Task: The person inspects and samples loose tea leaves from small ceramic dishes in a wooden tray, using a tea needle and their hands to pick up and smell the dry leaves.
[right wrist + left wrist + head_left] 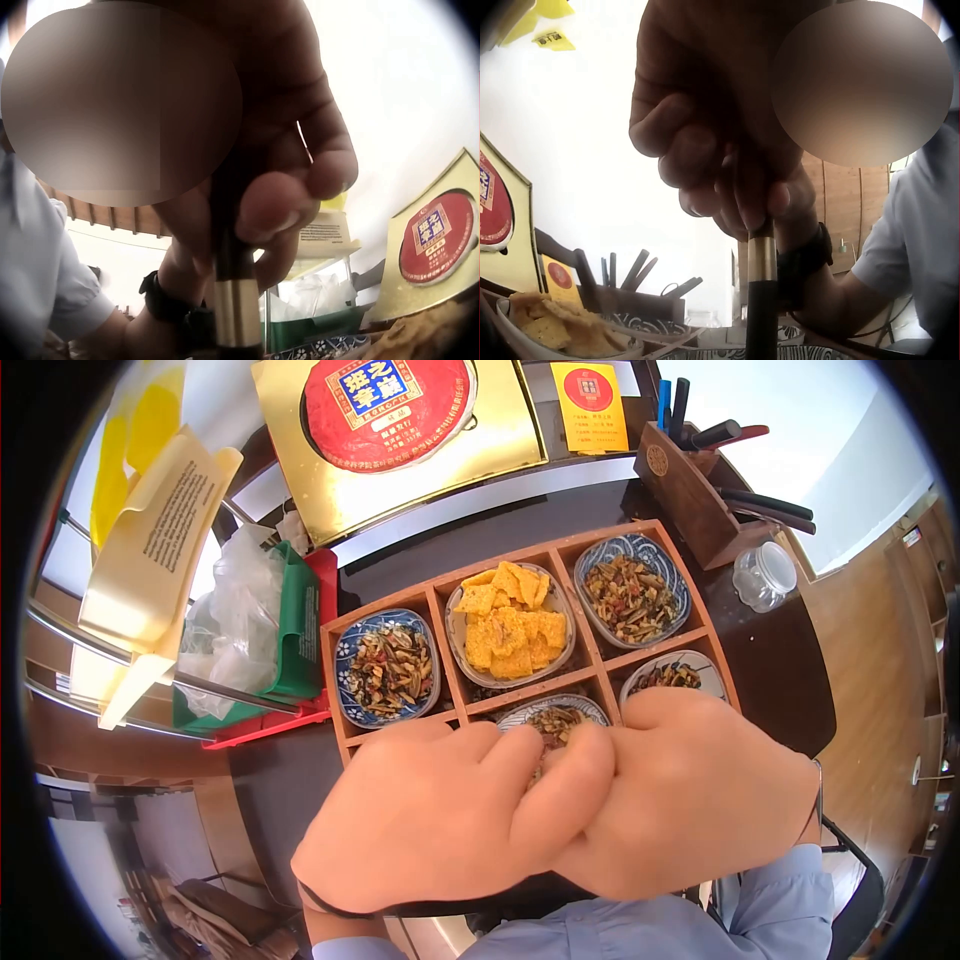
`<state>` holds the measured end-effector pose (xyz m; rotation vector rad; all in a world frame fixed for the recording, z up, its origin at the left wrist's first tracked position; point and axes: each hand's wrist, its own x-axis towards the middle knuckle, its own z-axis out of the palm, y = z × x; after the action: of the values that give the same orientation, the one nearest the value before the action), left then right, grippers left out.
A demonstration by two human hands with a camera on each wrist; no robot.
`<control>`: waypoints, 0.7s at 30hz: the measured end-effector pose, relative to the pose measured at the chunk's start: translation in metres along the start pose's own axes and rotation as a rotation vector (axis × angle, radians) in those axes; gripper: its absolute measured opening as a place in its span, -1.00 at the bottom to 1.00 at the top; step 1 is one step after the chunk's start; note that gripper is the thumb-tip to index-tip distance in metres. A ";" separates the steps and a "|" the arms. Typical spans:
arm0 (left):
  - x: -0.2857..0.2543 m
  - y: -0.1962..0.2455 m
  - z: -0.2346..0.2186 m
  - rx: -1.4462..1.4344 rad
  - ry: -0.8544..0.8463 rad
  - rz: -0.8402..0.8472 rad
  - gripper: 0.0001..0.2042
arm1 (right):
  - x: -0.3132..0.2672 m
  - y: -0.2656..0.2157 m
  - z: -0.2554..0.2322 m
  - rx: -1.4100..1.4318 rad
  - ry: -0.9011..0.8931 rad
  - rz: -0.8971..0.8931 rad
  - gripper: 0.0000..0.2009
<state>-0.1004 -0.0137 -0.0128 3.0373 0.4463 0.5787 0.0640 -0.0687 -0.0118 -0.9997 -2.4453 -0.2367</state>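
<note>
My left hand (440, 810) and right hand (690, 790) meet close together over the front of a wooden divided tray (455, 712). Between them both pinch a dark rod with a gold band (762, 259), which points down in the left wrist view. The same dark rod (238, 307) passes beside the curled fingers in the right wrist view; its lower end is out of sight. Below the hands, a patterned bowl of dried mix (556, 722) is partly hidden. Another bowl of dried mix (668, 676) shows beyond the right hand.
Behind are a bowl of yellow crackers (512, 630), a blue bowl of mix (388, 670) and another patterned bowl (632, 590). A gold box (400, 490), pen holder (690, 490) and glass jar (765, 577) stand farther back. At left is a green bin with plastic bags (300, 625).
</note>
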 end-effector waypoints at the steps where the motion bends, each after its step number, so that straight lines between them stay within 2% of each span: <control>1: 0.000 0.000 -0.001 -0.001 -0.011 -0.004 -0.70 | 0.002 -0.001 -0.006 0.000 0.001 -0.001 -0.88; 3: 0.001 0.001 -0.003 -0.020 0.003 0.000 -0.71 | 0.004 -0.005 -0.021 0.090 -0.185 0.119 -0.88; 4: 0.001 0.002 -0.003 -0.038 0.019 0.005 -0.72 | 0.001 -0.005 -0.017 0.092 -0.187 0.119 -0.88; 6: 0.002 0.000 0.003 -0.055 0.040 -0.011 -0.71 | -0.005 -0.003 -0.004 0.065 -0.072 0.096 -0.87; 8: 0.003 -0.001 0.006 -0.067 0.064 -0.023 -0.70 | -0.004 -0.001 -0.005 0.054 -0.069 0.105 -0.86; 15: 0.002 0.002 -0.005 -0.034 -0.044 -0.012 -0.66 | 0.002 -0.006 -0.013 -0.088 0.047 0.096 -0.84; 16: 0.003 0.002 -0.004 0.001 -0.065 -0.014 -0.64 | 0.000 -0.003 -0.010 -0.090 0.048 0.097 -0.84; 18: 0.002 -0.004 0.005 -0.063 -0.008 -0.018 -0.62 | -0.005 0.005 -0.003 0.022 -0.108 0.019 -0.88; 21: 0.004 -0.003 0.005 -0.112 0.070 -0.015 -0.61 | -0.007 0.006 -0.005 -0.022 -0.119 -0.022 -0.91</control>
<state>-0.0959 -0.0101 -0.0160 2.9124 0.4227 0.6869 0.0743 -0.0705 -0.0111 -1.0234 -2.5668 -0.2174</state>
